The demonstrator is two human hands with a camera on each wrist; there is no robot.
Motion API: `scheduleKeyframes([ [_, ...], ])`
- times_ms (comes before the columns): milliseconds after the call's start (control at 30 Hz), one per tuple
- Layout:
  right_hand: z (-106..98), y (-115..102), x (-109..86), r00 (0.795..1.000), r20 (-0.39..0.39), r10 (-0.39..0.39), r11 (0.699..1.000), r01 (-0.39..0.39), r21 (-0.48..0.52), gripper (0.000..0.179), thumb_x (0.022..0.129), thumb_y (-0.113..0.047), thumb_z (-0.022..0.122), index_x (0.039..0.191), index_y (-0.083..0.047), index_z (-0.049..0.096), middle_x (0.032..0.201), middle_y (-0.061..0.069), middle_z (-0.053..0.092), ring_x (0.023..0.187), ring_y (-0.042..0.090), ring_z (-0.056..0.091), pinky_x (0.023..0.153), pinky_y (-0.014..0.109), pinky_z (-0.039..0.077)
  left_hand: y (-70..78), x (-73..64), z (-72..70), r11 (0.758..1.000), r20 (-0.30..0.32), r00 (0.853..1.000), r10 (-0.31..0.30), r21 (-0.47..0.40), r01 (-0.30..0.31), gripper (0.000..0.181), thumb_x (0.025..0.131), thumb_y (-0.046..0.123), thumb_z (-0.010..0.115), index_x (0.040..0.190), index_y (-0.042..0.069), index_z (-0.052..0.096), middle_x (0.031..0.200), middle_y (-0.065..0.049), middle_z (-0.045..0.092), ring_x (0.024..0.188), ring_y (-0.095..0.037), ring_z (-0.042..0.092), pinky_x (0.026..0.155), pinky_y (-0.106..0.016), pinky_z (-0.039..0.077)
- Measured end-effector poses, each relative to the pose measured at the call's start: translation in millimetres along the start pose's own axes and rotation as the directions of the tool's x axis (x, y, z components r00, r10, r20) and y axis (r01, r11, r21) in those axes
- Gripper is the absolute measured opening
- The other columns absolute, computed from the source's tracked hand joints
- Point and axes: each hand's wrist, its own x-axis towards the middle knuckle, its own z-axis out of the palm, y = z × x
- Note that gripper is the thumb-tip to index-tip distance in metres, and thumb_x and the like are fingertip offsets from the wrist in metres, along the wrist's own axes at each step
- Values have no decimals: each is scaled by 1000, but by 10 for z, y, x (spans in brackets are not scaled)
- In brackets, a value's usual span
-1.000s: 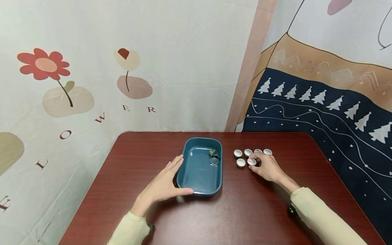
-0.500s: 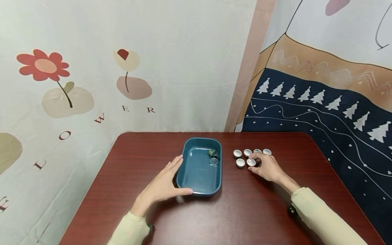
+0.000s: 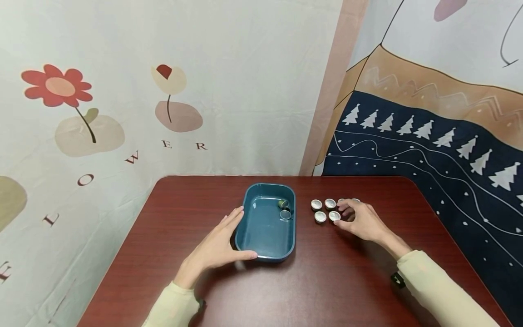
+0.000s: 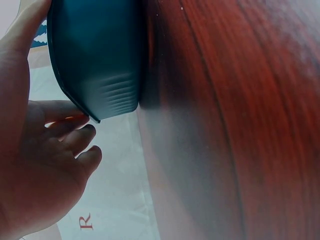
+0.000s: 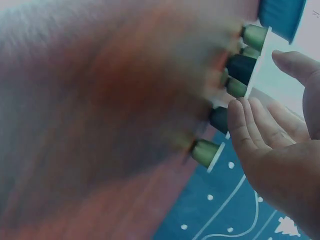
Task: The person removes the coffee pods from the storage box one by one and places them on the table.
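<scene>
Two coffee capsules, one with a green body (image 3: 283, 204) and one showing a clear-looking round rim (image 3: 285, 215), lie in the blue rectangular tray (image 3: 265, 238). My left hand (image 3: 212, 249) touches its left side and near rim, fingers extended and thumb on the near corner. Right of the tray, several capsules stand silver lid up in two rows; green (image 5: 204, 152) and black (image 5: 242, 68) bodies show in the right wrist view. Beside the front-row right capsule (image 3: 334, 216) is my right hand (image 3: 362, 221), fingers and thumb parted, holding nothing. It partly covers the back-row right capsules.
Everything stands on a dark red wood-grain table (image 3: 327, 286). Behind it hangs a pale cloth (image 3: 253, 113) printed with flowers and letters, and a dark blue tree-patterned cloth (image 3: 408, 154) hangs at the right.
My right hand has parted its fingers and drawn slightly right, off the front-row right capsule, which stands where it was. The left hand and the tray have not moved.
</scene>
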Motion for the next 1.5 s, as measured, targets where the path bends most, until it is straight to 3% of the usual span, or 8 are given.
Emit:
scheduleKeyframes([
  [300, -176, -151, 46, 999, 17, -31, 999, 32, -39, 55, 96, -26, 92, 142, -5, 70, 131, 18, 78, 115, 34, 77, 98, 54, 67, 16, 4, -10, 1000, -4, 1000, -3, 1, 3, 131, 82, 69, 94, 180, 10, 30, 191, -2, 25, 177, -42, 25, 143, -64, 27],
  [433, -227, -228, 93, 998, 37, -46, 997, 48, -62, 61, 97, -32, 91, 148, -9, 67, 142, 18, 75, 119, 38, 76, 102, 62, 63, 12, -2, -5, 1000, 0, 1000, -9, 4, 9, 133, 81, 74, 92, 180, 12, 29, 191, -4, 25, 177, -43, 24, 142, -65, 28],
  [733, -234, -400, 226, 992, 120, -36, 999, 40, -25, 80, 98, -46, 88, 164, -15, 55, 166, 12, 61, 150, 39, 61, 123, 67, 52, 1, -9, -4, 1000, 2, 1000, -4, 9, 4, 136, 80, 81, 89, 180, 12, 29, 191, -3, 25, 177, -40, 24, 143, -63, 27],
  [1000, -191, -576, 343, 976, 207, -73, 996, 83, -39, 88, 101, -53, 82, 173, -18, 44, 179, 14, 46, 161, 41, 48, 131, 75, 41, 6, -9, -4, 1000, -1, 1000, -2, 12, 2, 135, 80, 81, 89, 180, 12, 29, 191, -3, 25, 176, -42, 25, 142, -64, 28],
  [1300, -67, -796, 511, 952, 278, -132, 989, 146, -31, 94, 100, -67, 77, 176, -26, 40, 183, 9, 41, 167, 40, 41, 134, 77, 34, 6, -7, -2, 1000, -3, 1000, -8, 13, 8, 134, 80, 81, 88, 180, 12, 30, 190, -3, 25, 176, -46, 25, 141, -66, 31],
  [1333, 61, -548, 648, 943, 285, -171, 983, 181, -10, 95, 100, -70, 74, 176, -26, 39, 183, 8, 40, 169, 38, 39, 138, 73, 33, 6, -7, -1, 1000, -3, 1000, -7, 13, 7, 134, 80, 81, 88, 180, 12, 30, 190, -3, 25, 176, -46, 25, 141, -66, 31],
  [1500, 132, -623, 755, 929, 305, -207, 977, 214, 12, 96, 99, -74, 72, 176, -27, 40, 183, 6, 41, 170, 37, 37, 138, 73, 30, 3, -7, -1, 1000, -2, 1000, -5, 17, 5, 135, 80, 81, 88, 180, 12, 30, 191, -3, 25, 176, -44, 25, 142, -65, 29],
])
